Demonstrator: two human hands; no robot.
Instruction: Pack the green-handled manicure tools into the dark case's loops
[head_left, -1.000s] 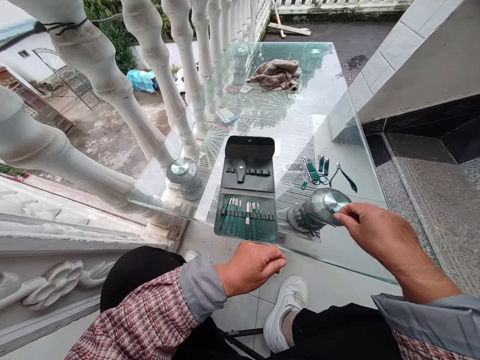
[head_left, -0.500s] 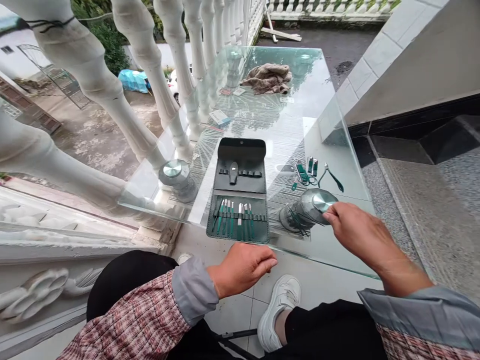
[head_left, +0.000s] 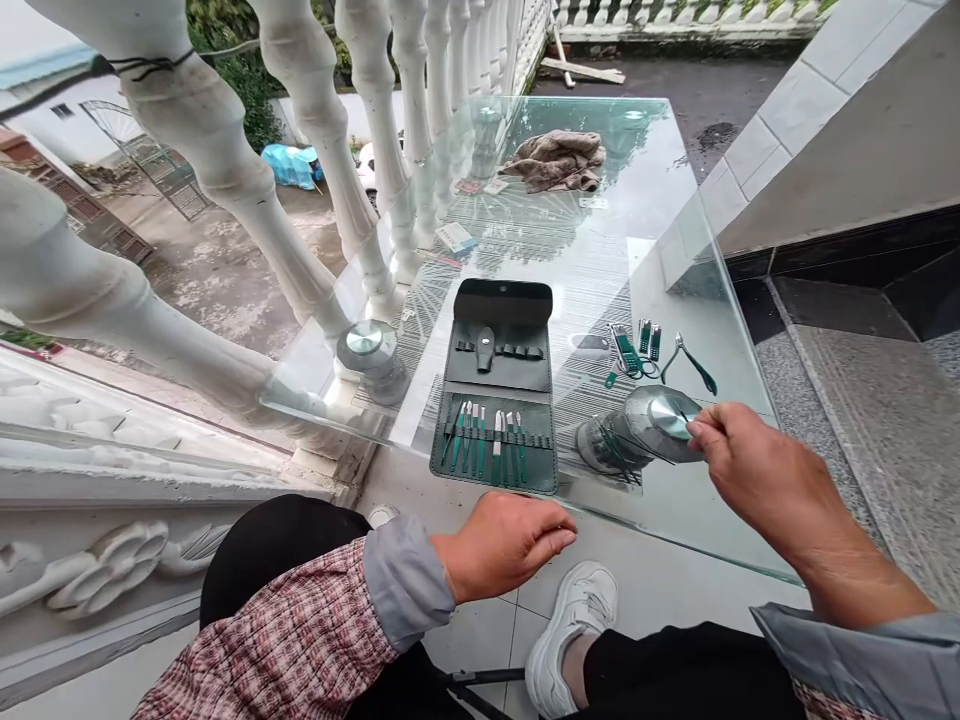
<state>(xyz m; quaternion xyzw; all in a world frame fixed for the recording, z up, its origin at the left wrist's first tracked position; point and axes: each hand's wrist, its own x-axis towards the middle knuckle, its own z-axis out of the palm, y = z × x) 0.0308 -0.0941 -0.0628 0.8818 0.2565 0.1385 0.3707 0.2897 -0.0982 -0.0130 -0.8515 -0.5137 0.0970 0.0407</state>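
Observation:
My right hand (head_left: 765, 490) is above the right front of the glass table, thumb and fingers pinched on a thin dark stick-like piece (head_left: 684, 414), mostly hidden by the fingers. My left hand (head_left: 510, 545) is at the table's front edge, fingers curled together, with nothing visible in them. Just beyond it lies an open dark green manicure case (head_left: 499, 375). Slim green-handled tools (head_left: 480, 440) stand in its lower loops; one tool with a broad head (head_left: 485, 350) sits in the upper part. Several thin dark pieces (head_left: 616, 448) lie left of my right hand.
Nail clippers (head_left: 626, 350), small scissors (head_left: 637, 372) and cuticle nippers (head_left: 690, 365) lie on the glass table (head_left: 540, 240) at right. A crumpled brown cloth (head_left: 555, 160) and a small box (head_left: 456, 238) are farther back. White balusters (head_left: 300, 170) line the left side.
The whole view has shifted, so things appear farther right. My right hand keeps its pinch, and the dark tip between its fingers now shows more clearly. My left hand stays by the case.

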